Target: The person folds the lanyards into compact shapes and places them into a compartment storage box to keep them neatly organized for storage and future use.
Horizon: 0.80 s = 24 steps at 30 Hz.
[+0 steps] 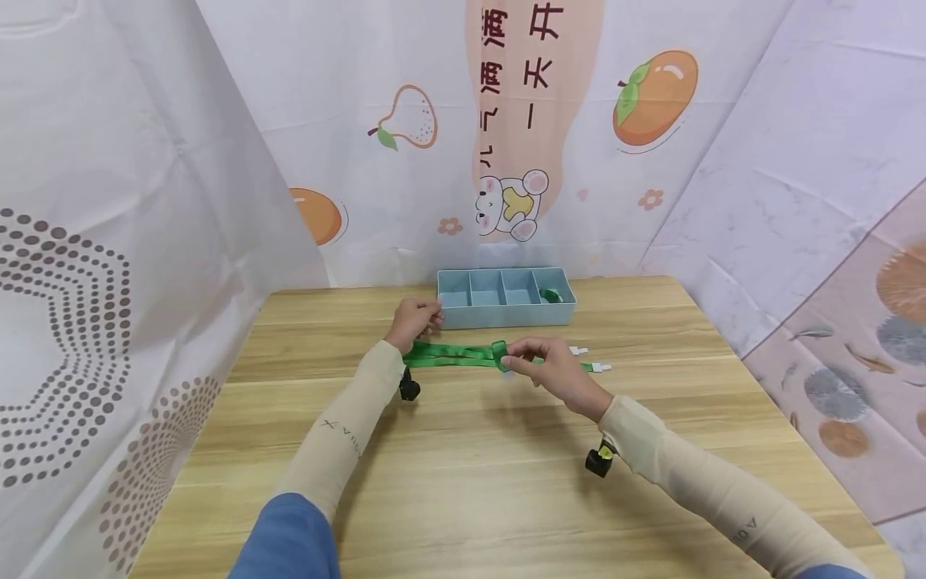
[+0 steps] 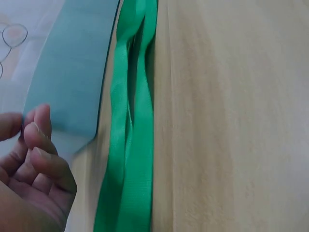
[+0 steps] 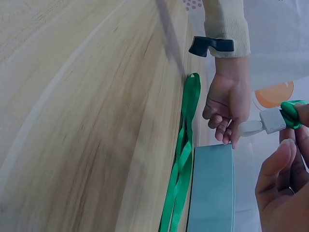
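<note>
A blue-grey divided box (image 1: 506, 317) stands near the back of the table. My left hand (image 1: 417, 317) pinches its left end at the rim, thumb and forefinger meeting there in the left wrist view. My right hand (image 1: 553, 371) holds a bunched green lanyard (image 3: 290, 115) between thumb and fingers, above the table; a white buckle (image 3: 273, 121) sticks out of it. Along the box's front lies another green lanyard (image 2: 135, 188), stretched lengthwise with its straps side by side. White clips (image 1: 600, 367) show at the right, beyond my right hand.
The box has several compartments in a row; a coiled green strap (image 1: 551, 296) sits in the rightmost one. A printed curtain (image 1: 419, 193) hangs right behind the wooden table (image 1: 463, 482). Small black cameras (image 1: 599, 460) hang under both wrists.
</note>
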{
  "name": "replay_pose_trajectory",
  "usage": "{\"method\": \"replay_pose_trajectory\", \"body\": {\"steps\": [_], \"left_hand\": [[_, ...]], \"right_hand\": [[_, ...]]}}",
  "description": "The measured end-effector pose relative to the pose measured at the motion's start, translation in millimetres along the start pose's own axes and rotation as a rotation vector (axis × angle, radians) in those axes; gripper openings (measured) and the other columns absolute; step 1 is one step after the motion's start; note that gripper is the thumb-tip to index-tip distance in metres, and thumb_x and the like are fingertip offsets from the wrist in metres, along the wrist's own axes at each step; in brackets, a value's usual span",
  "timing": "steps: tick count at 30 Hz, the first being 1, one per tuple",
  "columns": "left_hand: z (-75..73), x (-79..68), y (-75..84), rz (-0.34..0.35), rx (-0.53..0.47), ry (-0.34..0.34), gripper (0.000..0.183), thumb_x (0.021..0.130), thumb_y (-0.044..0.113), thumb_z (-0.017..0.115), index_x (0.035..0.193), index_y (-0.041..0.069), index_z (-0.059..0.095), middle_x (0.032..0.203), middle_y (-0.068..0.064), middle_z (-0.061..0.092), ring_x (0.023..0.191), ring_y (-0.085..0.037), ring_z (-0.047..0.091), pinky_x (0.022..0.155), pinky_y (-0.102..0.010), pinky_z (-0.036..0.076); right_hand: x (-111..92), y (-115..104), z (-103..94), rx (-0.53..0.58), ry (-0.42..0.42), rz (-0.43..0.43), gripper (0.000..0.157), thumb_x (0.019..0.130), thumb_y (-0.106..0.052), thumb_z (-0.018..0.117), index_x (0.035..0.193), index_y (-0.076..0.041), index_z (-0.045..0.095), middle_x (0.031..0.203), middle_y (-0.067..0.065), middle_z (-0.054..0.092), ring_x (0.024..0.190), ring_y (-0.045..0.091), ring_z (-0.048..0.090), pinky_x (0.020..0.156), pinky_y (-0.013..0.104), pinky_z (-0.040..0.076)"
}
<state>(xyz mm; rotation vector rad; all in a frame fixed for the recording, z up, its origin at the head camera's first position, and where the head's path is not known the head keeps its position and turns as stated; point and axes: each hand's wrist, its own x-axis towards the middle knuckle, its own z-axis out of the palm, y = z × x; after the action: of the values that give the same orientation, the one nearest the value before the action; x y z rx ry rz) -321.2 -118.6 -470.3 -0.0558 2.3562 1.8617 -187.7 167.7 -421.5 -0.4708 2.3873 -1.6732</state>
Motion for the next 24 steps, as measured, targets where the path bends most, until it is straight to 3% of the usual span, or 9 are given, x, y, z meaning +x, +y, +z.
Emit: {"method": "replay_pose_trajectory", "body": {"steps": [8, 13, 19, 24], "left_hand": [[-3.1, -3.0, 3.4, -0.027, -0.021, -0.025, 0.040, 0.107, 0.030, 0.060, 0.113, -0.008, 0.072, 0.089, -0.013, 0.072, 0.059, -0.011, 0.051, 0.055, -0.025, 0.041], [-2.6, -3.3, 3.4, -0.032, -0.015, -0.016, 0.041, 0.107, 0.029, 0.060, 0.115, -0.010, 0.071, 0.089, -0.014, 0.071, 0.058, -0.011, 0.050, 0.056, -0.027, 0.040], [-1.4, 0.3, 0.9, -0.030, -0.023, -0.029, 0.042, 0.107, 0.029, 0.059, 0.117, -0.011, 0.070, 0.085, -0.012, 0.071, 0.055, -0.010, 0.049, 0.054, -0.027, 0.038], [-2.1, 2.9, -0.4, -0.030, -0.032, -0.022, 0.042, 0.107, 0.028, 0.060, 0.117, -0.011, 0.070, 0.084, -0.011, 0.071, 0.053, -0.010, 0.048, 0.054, -0.029, 0.038]], "right_hand": [[5.8, -7.5, -7.3, -0.020, 0.043, 0.028, 0.027, 0.097, -0.035, 0.075, 0.113, -0.013, 0.076, 0.106, 0.006, 0.069, 0.087, 0.025, 0.055, 0.061, 0.031, 0.049], [13.7, -14.4, -18.5, -0.029, 0.054, -0.013, 0.027, 0.099, -0.032, 0.073, 0.115, -0.010, 0.075, 0.107, 0.007, 0.069, 0.092, 0.027, 0.055, 0.064, 0.033, 0.049], [25.7, -20.5, -33.8, 0.024, 0.105, -0.049, 0.029, 0.101, -0.026, 0.070, 0.115, -0.001, 0.072, 0.102, 0.008, 0.065, 0.078, 0.020, 0.052, 0.062, 0.029, 0.047], [35.3, -30.7, -44.9, 0.024, 0.155, -0.065, 0.033, 0.099, -0.031, 0.073, 0.116, -0.003, 0.072, 0.100, 0.007, 0.064, 0.072, 0.018, 0.051, 0.061, 0.026, 0.046]]}}
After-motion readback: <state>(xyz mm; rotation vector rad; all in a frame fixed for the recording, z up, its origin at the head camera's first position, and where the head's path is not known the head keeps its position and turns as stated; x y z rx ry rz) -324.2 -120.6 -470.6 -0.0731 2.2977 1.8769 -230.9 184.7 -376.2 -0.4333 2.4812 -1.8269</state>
